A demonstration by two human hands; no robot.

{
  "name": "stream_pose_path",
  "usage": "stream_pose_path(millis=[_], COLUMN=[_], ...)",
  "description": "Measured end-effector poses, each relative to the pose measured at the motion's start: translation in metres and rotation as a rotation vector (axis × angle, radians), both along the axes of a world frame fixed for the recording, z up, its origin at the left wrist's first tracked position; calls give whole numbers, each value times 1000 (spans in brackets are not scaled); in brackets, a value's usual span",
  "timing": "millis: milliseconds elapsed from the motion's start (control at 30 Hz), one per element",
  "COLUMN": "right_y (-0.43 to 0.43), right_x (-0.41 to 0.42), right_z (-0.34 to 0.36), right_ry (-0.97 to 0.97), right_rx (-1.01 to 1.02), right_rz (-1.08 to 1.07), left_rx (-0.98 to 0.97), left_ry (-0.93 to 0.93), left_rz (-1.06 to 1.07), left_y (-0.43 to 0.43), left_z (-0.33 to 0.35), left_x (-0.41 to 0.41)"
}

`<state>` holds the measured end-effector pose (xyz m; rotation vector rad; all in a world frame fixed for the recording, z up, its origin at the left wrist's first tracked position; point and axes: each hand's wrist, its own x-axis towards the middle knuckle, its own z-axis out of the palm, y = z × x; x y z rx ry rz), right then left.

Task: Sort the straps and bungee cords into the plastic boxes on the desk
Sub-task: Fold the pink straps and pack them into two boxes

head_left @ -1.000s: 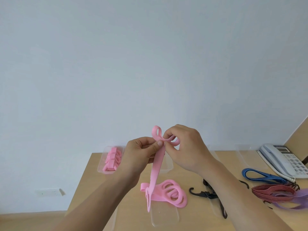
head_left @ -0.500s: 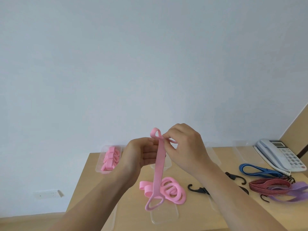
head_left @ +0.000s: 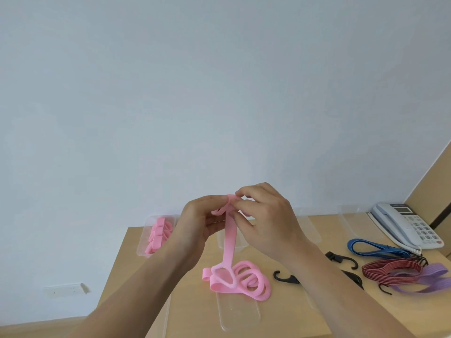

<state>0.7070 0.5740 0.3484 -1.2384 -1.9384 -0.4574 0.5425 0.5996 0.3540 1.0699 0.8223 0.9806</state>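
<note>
With fingers [head_left: 249, 204] of left hand [head_left: 195, 223] and right hand [head_left: 271, 220], pinched pink strap's [head_left: 230, 240] top.
Held aloft, likely to straighten tail for folding.

Background stuff: there's a light grey desk phone [head_left: 405, 225] at the far right end of the light wood surface [head_left: 136, 259], handset on its cradle, small display up top and a keypad below it. A tan wooden panel [head_left: 434, 189] rises right behind it. The rest is a plain pale blue-white wall [head_left: 219, 93], with 1 white wall plate [head_left: 64, 290] low on the left, and a tan strip [head_left: 36, 328] under that.
</note>
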Motion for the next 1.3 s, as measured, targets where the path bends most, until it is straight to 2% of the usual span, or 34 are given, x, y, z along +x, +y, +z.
stream_pose_path(millis=[167, 333, 467, 600, 800, 1033, 1300], right_y=[-1, -2, 2, 2, -2, -2, -2], right_x=[0, 3, 6, 8, 5, 8, 4], right_z=[2, 10, 16, 22, 28, 28, 21], right_ry=[50, 185, 296, 312, 367, 324, 189], right_rx=[-55, -138, -257, -399, -486, -402, -149], right_rz=[30, 74, 15, 11, 83, 75, 7], left_rx=[88, 115, 141, 158, 146, 88, -10], left_ry=[97, 137, 185, 220, 216, 169, 226], left_rz=[-19, 38, 86, 139, 159, 181, 151], left_y=[3, 6, 1, 0, -3, -7, -12], left_z=[-5, -16, -15, -15, -17, -18, -15], left_x=[1, 7, 12, 13, 11, 13, 15])
